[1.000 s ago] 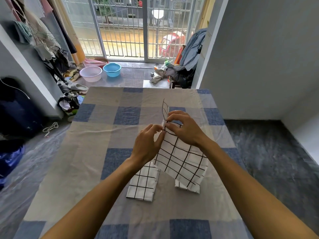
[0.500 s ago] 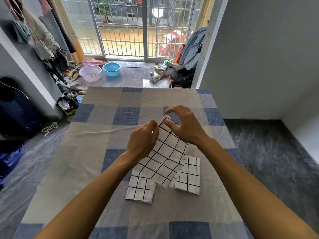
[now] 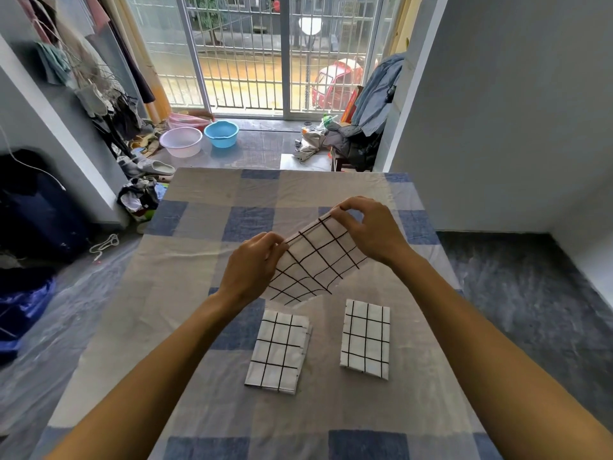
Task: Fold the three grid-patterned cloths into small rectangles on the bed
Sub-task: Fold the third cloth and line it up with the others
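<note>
A white cloth with a black grid (image 3: 315, 260) hangs stretched in the air above the bed (image 3: 185, 260). My left hand (image 3: 253, 265) pinches its near left corner and my right hand (image 3: 366, 227) pinches its far right corner. The cloth sags below my hands without touching the bed. Two more grid cloths lie folded into small rectangles on the bed below it: one on the left (image 3: 278, 351), one on the right (image 3: 366, 338). They lie apart from each other.
The bed has a blue and beige checked sheet. Two plastic basins (image 3: 200, 138) stand on the floor beyond its far end, by a barred glass door. Clothes and shoes pile up at the left wall; a grey wall stands to the right.
My hands have moved apart, spreading the held cloth wide and lifting it. It no longer covers the two folded cloths, which now show fully.
</note>
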Demonstrator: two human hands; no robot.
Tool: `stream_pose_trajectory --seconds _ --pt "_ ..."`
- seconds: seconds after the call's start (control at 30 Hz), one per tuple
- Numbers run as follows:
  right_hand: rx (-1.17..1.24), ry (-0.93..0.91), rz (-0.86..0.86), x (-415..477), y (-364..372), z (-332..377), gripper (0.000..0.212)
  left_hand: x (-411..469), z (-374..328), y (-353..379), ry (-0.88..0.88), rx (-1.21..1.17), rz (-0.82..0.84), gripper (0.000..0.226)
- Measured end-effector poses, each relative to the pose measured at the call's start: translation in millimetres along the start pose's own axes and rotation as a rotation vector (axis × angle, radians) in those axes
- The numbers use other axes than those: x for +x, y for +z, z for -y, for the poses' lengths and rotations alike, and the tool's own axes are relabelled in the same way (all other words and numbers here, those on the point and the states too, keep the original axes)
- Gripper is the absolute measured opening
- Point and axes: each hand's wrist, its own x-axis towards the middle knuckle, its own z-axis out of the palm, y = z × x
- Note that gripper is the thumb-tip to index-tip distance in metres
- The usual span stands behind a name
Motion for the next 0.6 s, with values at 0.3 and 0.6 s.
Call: stream_pose_trajectory --seconds 0.3,0.6 --pt "0.125 0.113 -0.024 -3.9 8.0 5.9 0.018 -2.0 2.6 0.2 -0.075 -0.009 0.060 0.021" --pt "0.050 -0.066 0.105 -9.7 28.6 21.6 0.022 18.4 -24.3 2.9 -0.014 -0.158 -0.028 0.012"
